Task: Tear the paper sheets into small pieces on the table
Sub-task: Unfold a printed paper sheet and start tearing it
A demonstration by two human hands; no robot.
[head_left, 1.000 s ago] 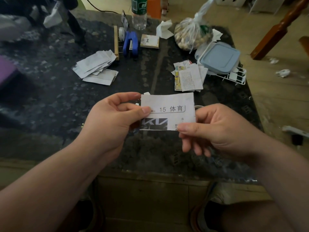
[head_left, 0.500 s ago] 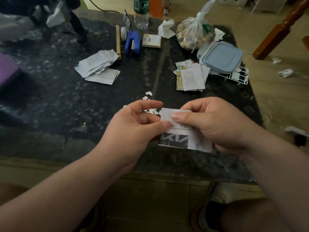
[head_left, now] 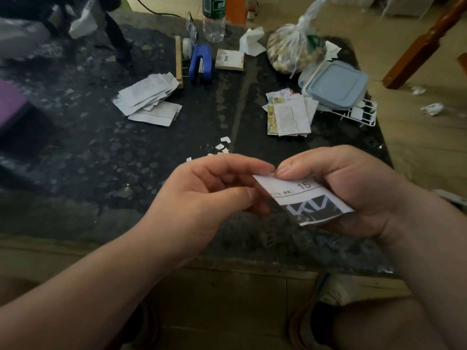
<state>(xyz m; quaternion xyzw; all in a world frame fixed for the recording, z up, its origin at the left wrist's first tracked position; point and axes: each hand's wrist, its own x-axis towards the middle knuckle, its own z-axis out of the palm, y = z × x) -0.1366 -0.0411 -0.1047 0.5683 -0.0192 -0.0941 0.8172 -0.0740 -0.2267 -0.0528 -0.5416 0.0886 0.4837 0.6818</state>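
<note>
Here, the right hand [head_left: 353, 195] is pinching a printed paper slip [head_left: 309, 202] above the near edge of the worktop [head_left: 113, 160]. The left hand [head_left: 207, 198], curled, is touching the slip's top corner; whether it is gripping, I cannot tell. Torn scraps [head_left: 223, 147] are lying mid-worktop.

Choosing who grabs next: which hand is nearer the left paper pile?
Left. The left hand lies this side of the left paper pile, slightly right; the right hand, holding the printed sheet, is farther right.
</note>
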